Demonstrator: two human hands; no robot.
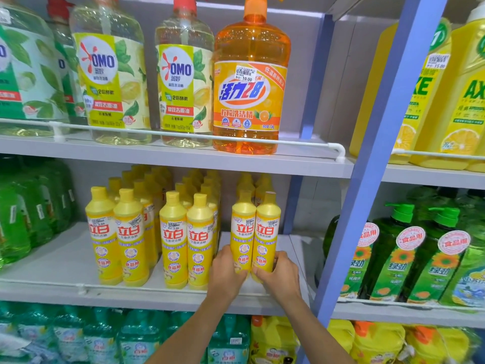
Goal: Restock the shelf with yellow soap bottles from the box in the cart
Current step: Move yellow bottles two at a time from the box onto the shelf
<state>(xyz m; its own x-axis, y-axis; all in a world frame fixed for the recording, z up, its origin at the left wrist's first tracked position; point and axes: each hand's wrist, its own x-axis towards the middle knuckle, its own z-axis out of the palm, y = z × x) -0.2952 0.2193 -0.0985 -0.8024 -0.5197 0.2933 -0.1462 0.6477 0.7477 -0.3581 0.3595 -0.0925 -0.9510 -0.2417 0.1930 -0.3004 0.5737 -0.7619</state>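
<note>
Two yellow soap bottles at the front right of the middle shelf (60, 261), one per hand. The left hand (226, 273) wraps the lower body of the left bottle (243, 227), and the right hand (280, 275) wraps the lower body of the right bottle (268, 227), fingers curled round. Both bottles are upright with the long axis vertical, caps pointing up and labels facing the camera. Their sides touch, and each body rises straight above its grip. The bases are hidden by the hands, so I cannot tell if they sit on the board yet. More yellow bottles stand right behind this pair; the neighbouring front pair (186, 237) is just to the left, and the blue upright (291, 206) is near on the right. Likely next move — push straight back or let go; each hand is nearest its own bottle.
</note>
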